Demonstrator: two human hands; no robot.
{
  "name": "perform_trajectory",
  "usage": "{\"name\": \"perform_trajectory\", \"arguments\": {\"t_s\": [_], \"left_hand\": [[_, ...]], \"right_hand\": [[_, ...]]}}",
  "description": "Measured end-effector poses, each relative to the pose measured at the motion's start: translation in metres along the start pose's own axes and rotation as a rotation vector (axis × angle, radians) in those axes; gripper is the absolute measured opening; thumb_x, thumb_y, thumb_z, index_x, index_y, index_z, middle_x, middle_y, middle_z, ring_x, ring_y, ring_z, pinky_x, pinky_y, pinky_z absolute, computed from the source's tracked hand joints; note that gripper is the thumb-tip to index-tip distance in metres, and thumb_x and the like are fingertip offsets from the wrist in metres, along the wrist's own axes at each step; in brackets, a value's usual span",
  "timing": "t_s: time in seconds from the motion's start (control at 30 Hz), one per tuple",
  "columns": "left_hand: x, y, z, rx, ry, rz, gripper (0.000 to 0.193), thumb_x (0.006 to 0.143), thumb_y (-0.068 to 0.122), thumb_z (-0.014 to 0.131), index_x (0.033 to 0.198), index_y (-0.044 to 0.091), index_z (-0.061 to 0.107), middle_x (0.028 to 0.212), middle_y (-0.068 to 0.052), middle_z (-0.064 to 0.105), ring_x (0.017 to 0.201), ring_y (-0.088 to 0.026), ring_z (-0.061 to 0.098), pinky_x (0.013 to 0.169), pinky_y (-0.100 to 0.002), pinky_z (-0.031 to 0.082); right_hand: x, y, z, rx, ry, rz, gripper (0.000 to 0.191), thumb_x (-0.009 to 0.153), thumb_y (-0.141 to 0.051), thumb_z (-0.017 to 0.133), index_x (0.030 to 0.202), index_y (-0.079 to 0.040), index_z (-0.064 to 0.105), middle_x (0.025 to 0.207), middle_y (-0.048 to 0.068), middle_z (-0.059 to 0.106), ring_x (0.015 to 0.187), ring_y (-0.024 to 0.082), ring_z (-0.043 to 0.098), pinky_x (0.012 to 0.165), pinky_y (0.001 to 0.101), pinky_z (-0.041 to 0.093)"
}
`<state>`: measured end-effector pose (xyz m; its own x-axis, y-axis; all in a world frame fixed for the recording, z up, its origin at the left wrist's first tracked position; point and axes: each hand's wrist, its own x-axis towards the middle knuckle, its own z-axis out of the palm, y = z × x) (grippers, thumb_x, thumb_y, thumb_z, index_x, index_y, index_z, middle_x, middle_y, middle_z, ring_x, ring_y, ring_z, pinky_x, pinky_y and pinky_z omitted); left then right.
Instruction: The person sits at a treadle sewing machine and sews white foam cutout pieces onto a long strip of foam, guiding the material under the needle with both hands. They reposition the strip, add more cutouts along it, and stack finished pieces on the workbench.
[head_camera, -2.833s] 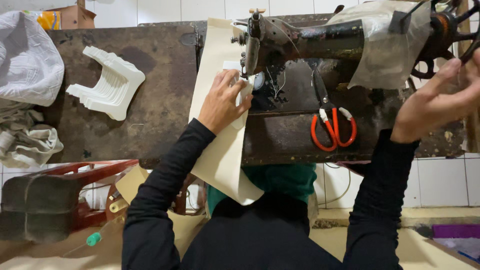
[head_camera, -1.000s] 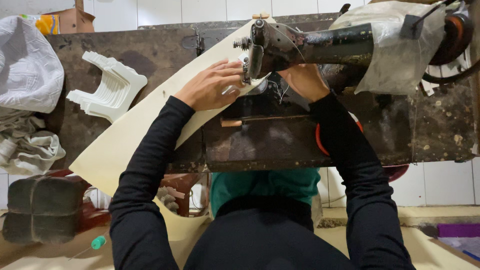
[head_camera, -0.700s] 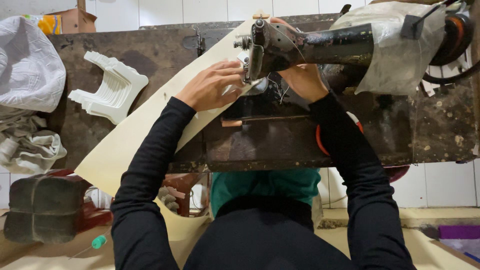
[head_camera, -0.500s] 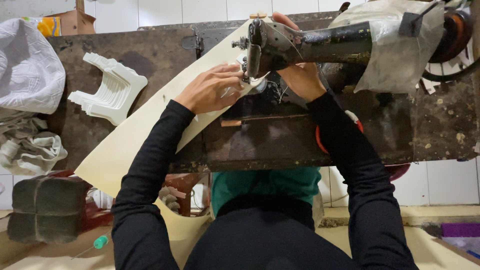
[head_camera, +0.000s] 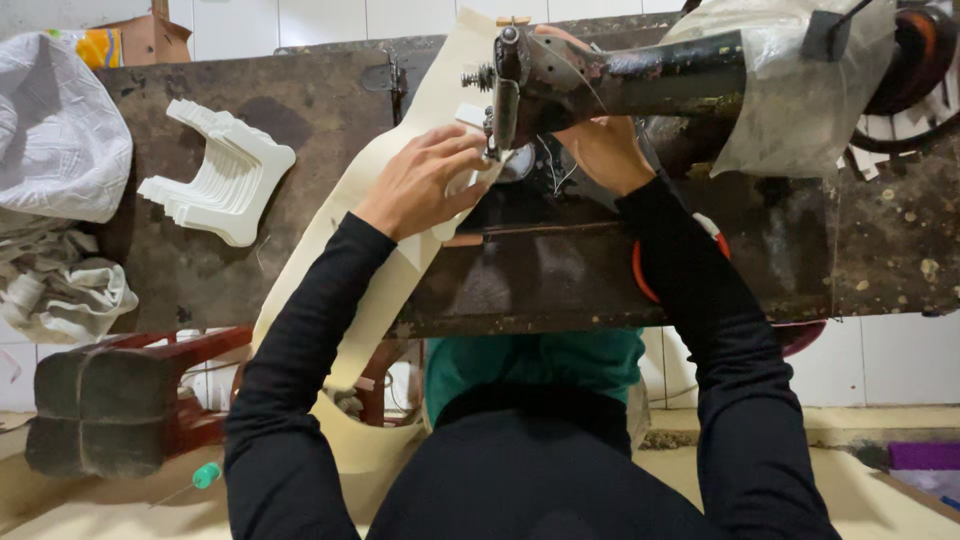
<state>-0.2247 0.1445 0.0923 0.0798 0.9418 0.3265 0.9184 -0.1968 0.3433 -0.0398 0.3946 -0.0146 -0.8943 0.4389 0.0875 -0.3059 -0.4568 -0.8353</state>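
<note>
Left hand lying flat, fingers spread, pressing long cream leather-like strip against dark worn bench just beside needle of old black sewing machine. Right hand reaching under machine arm, fingers hidden, grip impossible to tell. Strip running diagonally across bench, lower end hanging over front edge. Stack of white moulded plastic pieces lying well apart at left.
</note>
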Motion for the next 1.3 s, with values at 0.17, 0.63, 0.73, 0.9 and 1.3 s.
{"name": "perform_trajectory", "arguments": {"t_s": [0.17, 0.63, 0.73, 0.9, 1.3], "left_hand": [[0.000, 0.031, 0.001, 0.062, 0.098, -0.107, 0.032, 0.088, 0.034, 0.079, 0.109, 0.010, 0.072, 0.132, -0.010, 0.067, 0.118, -0.031, 0.060, 0.094, -0.045, 0.048], [-0.001, 0.055, 0.006, 0.089, 0.037, -0.231, 0.022, 0.096, 0.016, 0.067, 0.114, 0.003, 0.070, 0.117, -0.012, 0.068, 0.096, -0.035, 0.061, 0.087, -0.043, 0.050], [0.000, 0.046, 0.007, 0.052, 0.058, -0.241, 0.022, 0.092, 0.013, 0.064, 0.110, 0.001, 0.068, 0.107, -0.014, 0.071, 0.090, -0.039, 0.062, 0.079, -0.045, 0.052], [0.009, 0.023, 0.008, 0.020, -0.015, -0.304, 0.014, 0.096, 0.011, 0.062, 0.102, 0.009, 0.074, 0.081, -0.015, 0.072, 0.079, -0.038, 0.069, 0.072, -0.049, 0.055], [0.015, -0.010, -0.018, -0.015, -0.174, -0.086, 0.022, 0.094, 0.013, 0.069, 0.115, 0.012, 0.076, 0.080, -0.017, 0.072, 0.072, -0.033, 0.070, 0.071, -0.045, 0.056]], "right_hand": [[0.002, 0.010, -0.011, -0.585, -0.096, -0.280, 0.023, 0.106, -0.004, 0.071, 0.128, -0.011, 0.070, 0.121, 0.003, 0.072, 0.110, 0.013, 0.068, 0.097, 0.0302, 0.057], [-0.076, -0.043, 0.115, -1.120, -0.127, 0.013, 0.019, 0.104, -0.022, 0.064, 0.094, -0.006, 0.065, 0.080, 0.011, 0.064, 0.071, 0.022, 0.066, 0.064, 0.0362, 0.054], [-0.130, -0.022, 0.187, -1.157, -0.311, -0.039, 0.030, 0.097, -0.037, 0.073, 0.109, -0.010, 0.070, 0.106, 0.009, 0.073, 0.095, 0.023, 0.071, 0.084, 0.0358, 0.057], [-0.139, 0.041, 0.248, -1.452, -0.332, -0.683, 0.048, 0.091, -0.039, 0.072, 0.129, -0.010, 0.070, 0.132, 0.009, 0.062, 0.117, 0.025, 0.058, 0.094, 0.0405, 0.050], [-0.156, -0.001, 0.223, -1.219, -0.387, -0.548, 0.033, 0.082, -0.003, 0.070, 0.114, -0.006, 0.066, 0.124, 0.009, 0.069, 0.098, 0.028, 0.068, 0.085, 0.0404, 0.056]]}}
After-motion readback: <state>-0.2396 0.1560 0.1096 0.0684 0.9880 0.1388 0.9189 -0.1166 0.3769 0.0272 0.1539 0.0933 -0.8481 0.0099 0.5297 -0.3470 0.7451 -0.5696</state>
